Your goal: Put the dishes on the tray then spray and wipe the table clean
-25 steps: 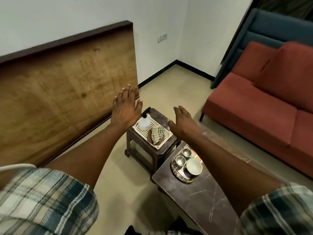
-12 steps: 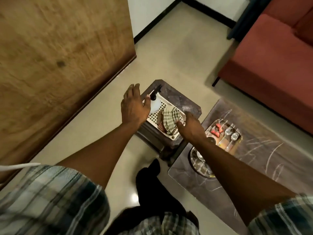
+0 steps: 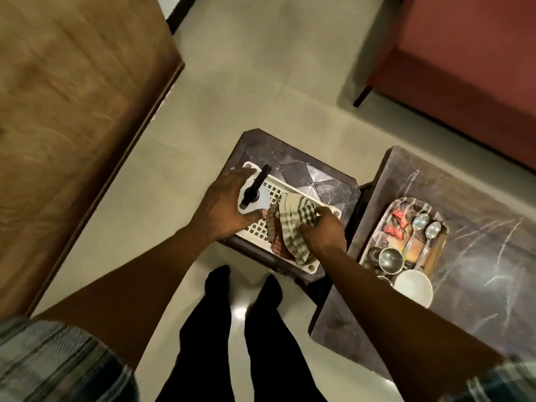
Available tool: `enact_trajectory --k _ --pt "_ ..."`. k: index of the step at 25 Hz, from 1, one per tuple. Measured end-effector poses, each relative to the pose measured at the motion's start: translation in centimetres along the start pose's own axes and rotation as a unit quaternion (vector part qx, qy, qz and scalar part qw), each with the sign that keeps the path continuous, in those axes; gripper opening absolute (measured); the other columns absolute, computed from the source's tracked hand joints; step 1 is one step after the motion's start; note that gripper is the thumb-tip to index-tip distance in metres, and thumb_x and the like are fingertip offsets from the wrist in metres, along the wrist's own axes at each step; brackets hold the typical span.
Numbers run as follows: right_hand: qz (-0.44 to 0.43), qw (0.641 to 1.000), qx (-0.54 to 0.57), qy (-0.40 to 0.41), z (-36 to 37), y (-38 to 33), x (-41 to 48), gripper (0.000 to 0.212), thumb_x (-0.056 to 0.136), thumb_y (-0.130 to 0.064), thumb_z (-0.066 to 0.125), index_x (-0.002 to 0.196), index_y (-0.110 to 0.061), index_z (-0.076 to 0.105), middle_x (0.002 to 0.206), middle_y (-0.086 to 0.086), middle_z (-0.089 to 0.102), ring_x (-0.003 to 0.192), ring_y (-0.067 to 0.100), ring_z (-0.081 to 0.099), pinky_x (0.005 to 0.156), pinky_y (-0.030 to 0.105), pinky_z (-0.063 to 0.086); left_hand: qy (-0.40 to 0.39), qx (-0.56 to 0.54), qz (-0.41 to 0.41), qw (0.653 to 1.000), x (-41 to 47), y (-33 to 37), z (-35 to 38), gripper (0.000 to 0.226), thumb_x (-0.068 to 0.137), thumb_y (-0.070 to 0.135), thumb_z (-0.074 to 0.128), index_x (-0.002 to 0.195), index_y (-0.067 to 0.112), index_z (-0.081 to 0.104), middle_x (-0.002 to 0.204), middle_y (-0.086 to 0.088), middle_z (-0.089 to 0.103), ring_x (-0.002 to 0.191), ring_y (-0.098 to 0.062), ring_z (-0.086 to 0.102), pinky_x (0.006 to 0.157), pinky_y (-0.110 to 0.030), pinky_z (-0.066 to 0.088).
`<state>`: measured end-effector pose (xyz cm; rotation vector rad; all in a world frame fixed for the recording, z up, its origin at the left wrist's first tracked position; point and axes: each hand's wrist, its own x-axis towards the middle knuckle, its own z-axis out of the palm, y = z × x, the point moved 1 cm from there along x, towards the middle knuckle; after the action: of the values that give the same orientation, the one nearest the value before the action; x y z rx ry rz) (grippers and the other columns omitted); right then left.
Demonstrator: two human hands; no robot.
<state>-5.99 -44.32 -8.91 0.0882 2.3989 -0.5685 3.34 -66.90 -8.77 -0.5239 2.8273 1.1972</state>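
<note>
Now your left grip (image 3: 226, 207) curls around the white spray bottle (image 3: 261, 202), which stands at the left end of the white perforated tray (image 3: 255, 231) on the small dark table (image 3: 301, 172). Your right grip (image 3: 322, 232) pinches the checked cloth (image 3: 295, 217) bunched at that tray's right end. On the marble table (image 3: 478, 242), near its left edge, a steel tray (image 3: 377, 227) carries two spoons (image 3: 420, 222) and red sachets (image 3: 398, 216). A steel cup (image 3: 390, 259) and white bowl (image 3: 413, 288) sit at its near end.

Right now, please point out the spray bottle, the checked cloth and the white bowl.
spray bottle (image 3: 257, 184): head view, on its black trigger head.
checked cloth (image 3: 294, 224): head view, on the middle of the folded fabric.
white bowl (image 3: 413, 287): head view, on its inner hollow.
</note>
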Motion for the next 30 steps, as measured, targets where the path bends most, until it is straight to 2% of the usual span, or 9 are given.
enact_trajectory --k 3,6,9,11,14,18,23,26,30 --pt "0.028 0.999 0.044 0.012 1.0 -0.1 -0.1 0.049 0.089 -0.021 0.079 0.134 -0.018 0.06 0.122 0.005 0.074 0.102 0.031 0.073 0.081 0.041 0.063 -0.017 -0.006 0.039 0.999 1.7 -0.1 0.1 0.081 0.09 0.051 0.076 0.159 0.028 0.04 0.142 -0.003 0.064 0.135 -0.025 0.059 0.112 -0.043 0.049" --pt "0.028 0.998 0.058 0.023 1.0 -1.2 -1.6 0.038 0.093 -0.025 0.069 0.13 -0.018 0.066 0.118 0.007 0.074 0.1 0.029 0.071 0.085 0.042 0.062 -0.094 -0.027 0.041 0.994 3.1 0.9 0.0 0.077 0.096 0.056 0.064 0.162 0.044 0.026 0.098 0.007 0.069 0.089 -0.017 0.069 0.089 -0.039 0.059" --pt "-0.013 0.996 0.042 0.079 0.4 -1.1 -2.3 0.035 0.094 -0.034 0.056 0.121 -0.021 0.073 0.112 0.007 0.073 0.097 0.03 0.072 0.08 0.039 0.061 -0.116 -0.038 0.037 0.992 3.4 1.6 0.0 0.072 0.099 0.057 0.059 0.162 0.047 0.024 0.08 0.009 0.066 0.066 -0.008 0.06 0.073 -0.037 0.058" --pt "-0.022 0.991 0.084 0.099 -1.0 -1.1 -3.2 0.027 0.098 -0.026 0.059 0.118 -0.02 0.076 0.108 0.002 0.075 0.093 0.024 0.072 0.077 0.035 0.058 -0.105 -0.061 0.044 0.992 3.7 3.2 -0.6 0.066 0.099 0.057 0.059 0.159 0.04 0.037 0.071 0.013 0.062 0.063 -0.006 0.057 0.072 -0.038 0.057" --pt "-0.02 0.975 0.192 0.113 -4.3 -0.8 -6.0 0.023 0.101 -0.02 0.06 0.119 -0.018 0.074 0.105 -0.004 0.078 0.091 0.015 0.072 0.077 0.034 0.059 -0.074 -0.074 0.068 0.992 5.3 8.6 -3.1 0.066 0.096 0.059 0.059 0.152 0.026 0.05 0.078 0.012 0.066 0.082 -0.017 0.07 0.077 -0.029 0.055" --pt "-0.022 0.922 0.351 0.161 -10.6 -0.1 -12.1 0.028 0.098 -0.033 0.06 0.121 -0.021 0.072 0.1 -0.002 0.081 0.092 0.019 0.077 0.082 0.039 0.063 -0.029 -0.031 0.141 0.989 9.0 20.7 -7.3 0.066 0.092 0.071 0.053 0.147 0.034 0.049 0.089 -0.012 0.078 0.085 -0.039 0.075 0.077 -0.047 0.061" --pt "-0.037 0.812 0.51 0.28 -23.2 3.5 -22.7 0.016 0.104 -0.016 0.066 0.112 -0.002 0.07 0.08 0.007 0.072 0.062 0.016 0.064 0.054 0.031 0.052 -0.043 -0.105 0.285 0.952 7.5 43.0 -10.1 0.059 0.091 0.071 0.059 0.133 0.03 0.056 0.088 -0.01 0.078 0.085 -0.032 0.078 0.083 -0.048 0.061" --pt "-0.076 0.752 0.56 0.339 -30.7 7.4 -28.6 0.019 0.102 -0.023 0.069 0.111 -0.006 0.07 0.1 0.024 0.077 0.081 0.03 0.071 0.073 0.053 0.062 -0.036 -0.125 0.351 0.927 4.4 55.4 -10.2 0.051 0.093 0.066 0.062 0.125 0.027 0.058 0.09 -0.006 0.08 0.078 -0.02 0.08 0.082 -0.043 0.062" --pt "-0.121 0.689 0.589 0.404 -38.9 16.8 -37.1 0.016 0.102 -0.027 0.07 0.115 -0.018 0.069 0.114 0.016 0.079 0.108 0.037 0.076 0.092 0.058 0.062 -0.039 -0.158 0.404 0.9 -2.7 72.5 -8.1 0.044 0.093 0.057 0.066 0.116 0.02 0.063 0.094 -0.003 0.079 0.072 -0.015 0.079 0.078 -0.035 0.064"
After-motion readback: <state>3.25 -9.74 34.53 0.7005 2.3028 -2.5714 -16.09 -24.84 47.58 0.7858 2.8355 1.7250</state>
